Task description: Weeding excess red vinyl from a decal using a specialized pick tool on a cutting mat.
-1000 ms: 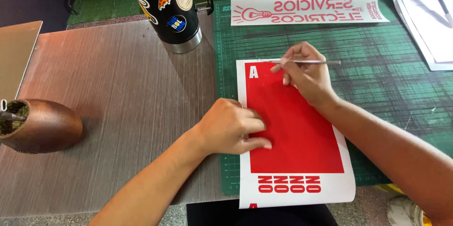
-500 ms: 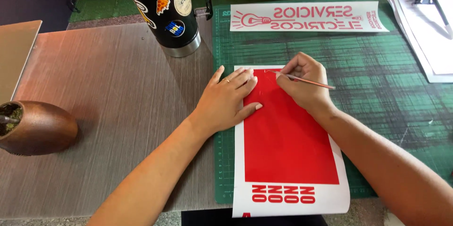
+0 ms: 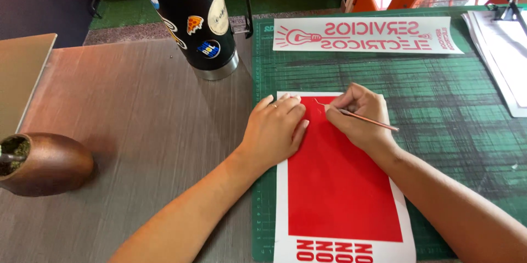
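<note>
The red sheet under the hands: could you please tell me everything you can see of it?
The red sheet is a glossy rectangle, probably vinyl, on white backing that shows as a border, with red lettering along its near edge. It lies flat on the green cutting mat, long side running away from the person. The left hand presses flat on its upper left corner. The right hand rests on the top edge, holding a thin metal tool whose tip lifts a fine red sliver.
</note>
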